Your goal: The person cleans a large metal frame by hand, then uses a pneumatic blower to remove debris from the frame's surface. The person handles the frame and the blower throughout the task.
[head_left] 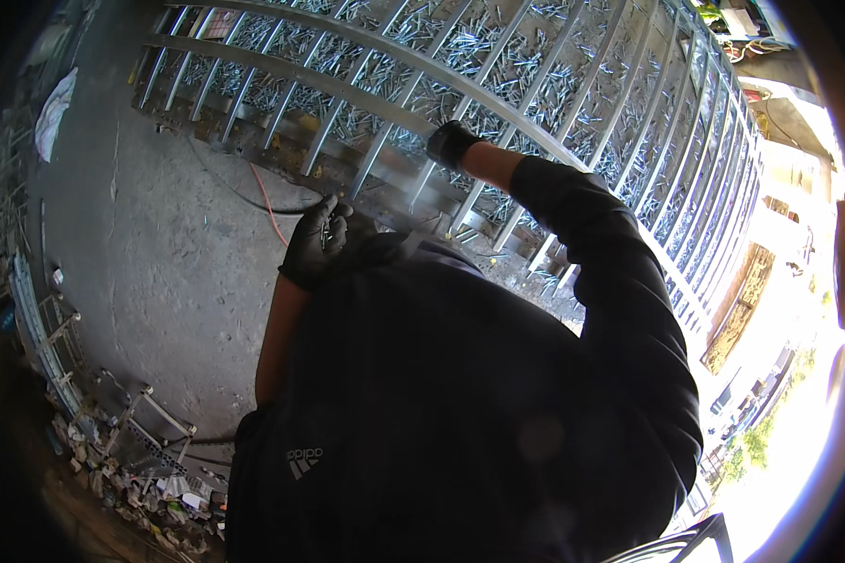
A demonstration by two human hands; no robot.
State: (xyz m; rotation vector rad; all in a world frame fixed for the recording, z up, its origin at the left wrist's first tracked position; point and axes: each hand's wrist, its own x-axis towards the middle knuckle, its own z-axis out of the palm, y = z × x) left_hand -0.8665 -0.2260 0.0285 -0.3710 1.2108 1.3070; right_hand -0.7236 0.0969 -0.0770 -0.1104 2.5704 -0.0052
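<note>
A metal grille (385,39) of long rails and many parallel bars stretches across the upper part of the view. My right hand (453,145), in a black glove, is closed at the lower rail of this grille. The glove covers whatever its fingers hold. Nearer my body, my left hand (317,242), also gloved in black, is turned up with its fingers curled. A few small shiny metal pins show between those fingers. Many similar thin metal pins (488,52) lie loose behind and between the bars. The bars just below my right hand look blurred.
Grey concrete floor (178,253) spreads to the left. An orange cable (268,205) and a dark hose cross it near my left hand. Metal frames (150,427) and rubble (174,493) lie at lower left. A wooden board (740,305) stands at the bright right side.
</note>
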